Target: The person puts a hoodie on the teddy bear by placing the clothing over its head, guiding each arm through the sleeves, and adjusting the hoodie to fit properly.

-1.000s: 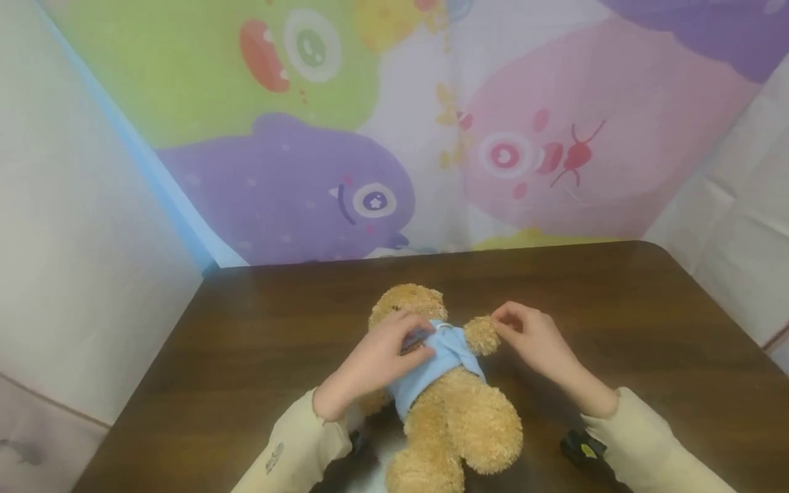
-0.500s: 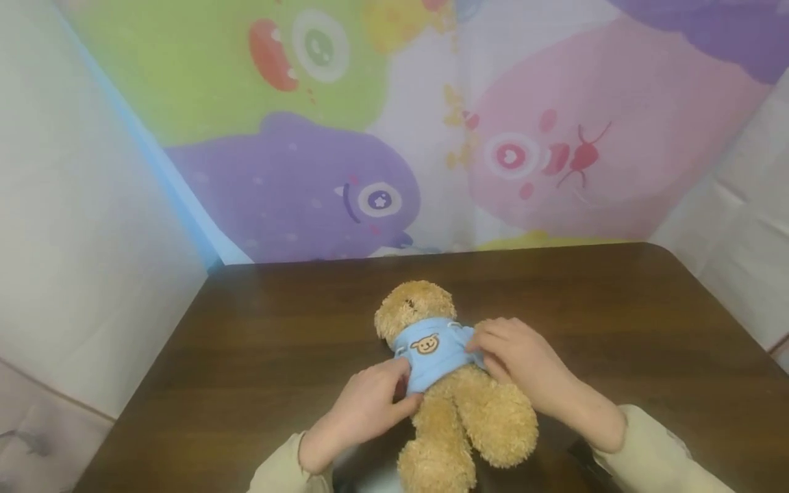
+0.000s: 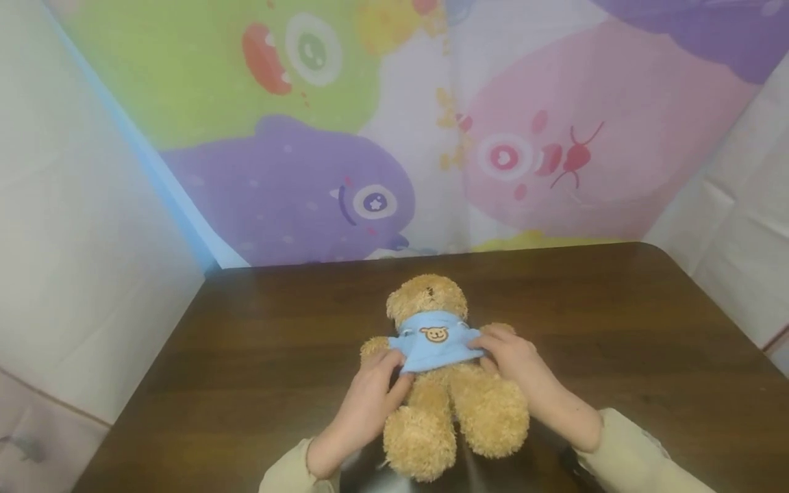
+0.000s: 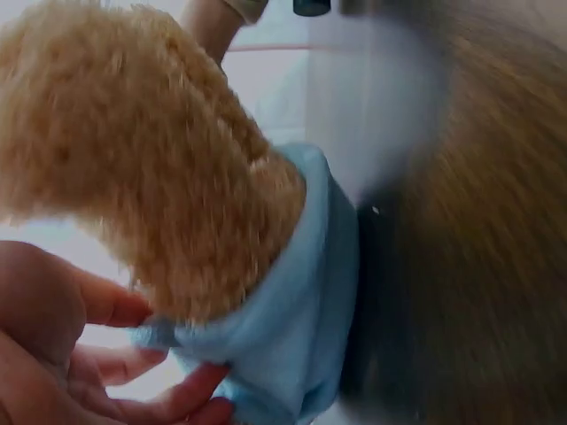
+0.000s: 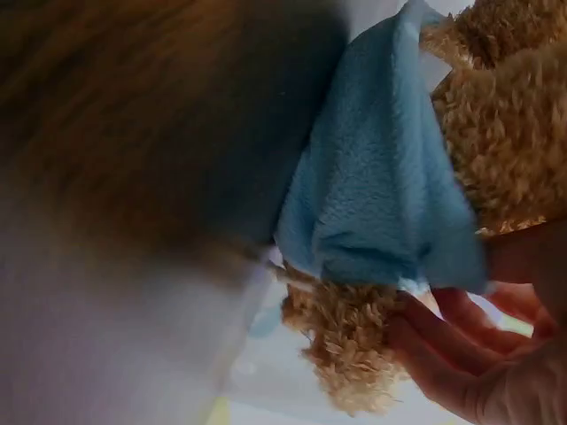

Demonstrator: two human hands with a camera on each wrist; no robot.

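Note:
A tan plush teddy bear (image 3: 425, 441) lies on its back on the table, head away from me and feet towards me. It wears a light blue shirt (image 3: 440, 355) with a bear face on the chest. At the shirt's lower left side, my left hand (image 3: 364, 400) pinches the hem; the left wrist view shows thumb and fingers at the cloth edge (image 4: 301, 345). My right hand (image 3: 533, 376) holds the opposite side of the hem near the bear's arm (image 5: 354, 354), its thumb partly hidden by the cloth in the right wrist view.
The dark wooden table (image 3: 296, 308) reaches back to a cartoon-printed curtain (image 3: 296, 198). Pale cloth walls stand at the left (image 3: 92, 205) and right (image 3: 733, 212).
The bear has turned from slanted to nearly straight. My left hand has come down from its chest to the hem. My right hand has moved from the bear's paw to the shirt's side.

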